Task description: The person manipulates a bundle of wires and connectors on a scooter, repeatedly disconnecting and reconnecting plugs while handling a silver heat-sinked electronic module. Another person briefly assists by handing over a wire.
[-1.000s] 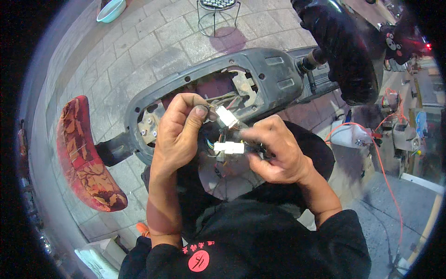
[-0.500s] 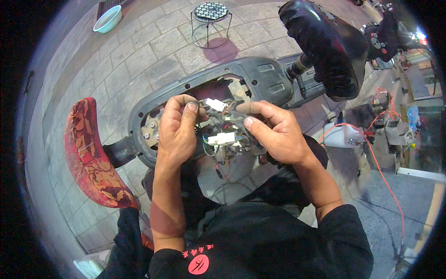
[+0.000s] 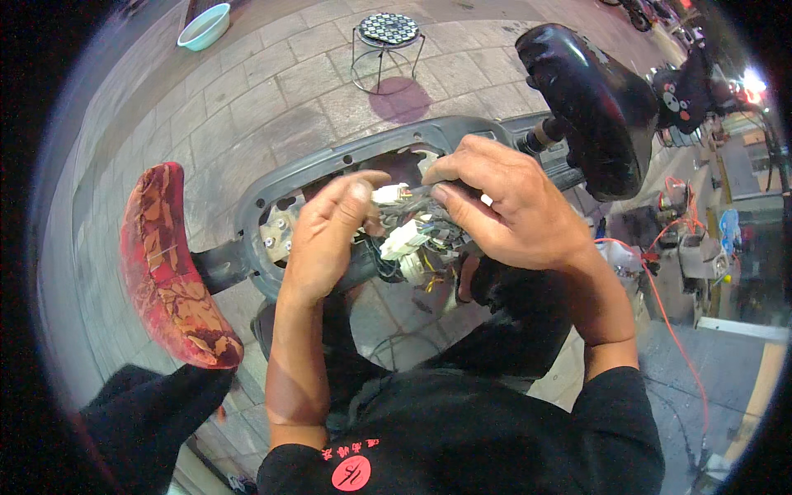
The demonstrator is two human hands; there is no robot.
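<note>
A bundle of dark wires [image 3: 437,233] hangs over the opening in a scooter's black plastic body [image 3: 318,169]. My right hand [image 3: 516,202] closes on the bundle from the right, with thumb and fingers pinching the wires near their top. My left hand [image 3: 322,235] is at the bundle's left side, its fingers loosely bent and apart, the index finger reaching behind a small white connector [image 3: 390,194]. A larger white plug connector [image 3: 403,239] dangles between my hands, above some thin yellow wires. Part of the opening is hidden by my hands.
A torn red seat pad [image 3: 165,272] stands at the left, a black seat [image 3: 590,111] at the upper right. Beyond are a round stool [image 3: 388,30] and a pale blue basin [image 3: 204,27]. An orange cable [image 3: 672,309] runs along the right, beside a grey box [image 3: 703,256].
My right hand has moved up and over the wires. The left hand's grip has loosened, with its index finger extended. The larger connector has shifted right and tilted. The whole view has shifted slightly.
</note>
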